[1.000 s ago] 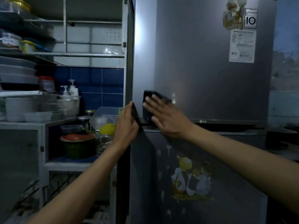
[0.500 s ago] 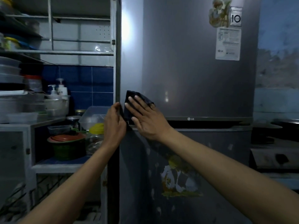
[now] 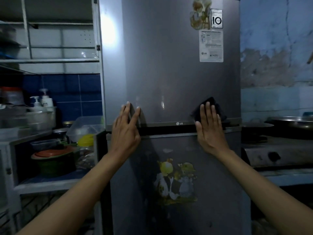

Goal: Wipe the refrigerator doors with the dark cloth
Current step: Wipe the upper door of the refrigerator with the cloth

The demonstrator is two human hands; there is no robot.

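Note:
A tall grey refrigerator fills the middle of the view, with an upper door [image 3: 169, 68] and a lower door [image 3: 144, 192] split by a dark gap. My right hand [image 3: 209, 128] lies flat on the dark cloth [image 3: 210, 103], pressing it against the bottom right corner of the upper door. Most of the cloth is hidden under my fingers. My left hand [image 3: 126, 129] rests flat, fingers spread, on the bottom left of the upper door across the gap, holding nothing.
White shelves [image 3: 50, 61] to the left hold bowls, a clear plastic box [image 3: 86, 126], pump bottles [image 3: 46, 100] and a covered pot. A stove [image 3: 277, 153] with a metal pan [image 3: 293, 122] stands to the right. Stickers mark both doors.
My right hand slid the cloth from the upper door's left edge to its right side. My left hand came off the door's left edge and now lies flat on its front.

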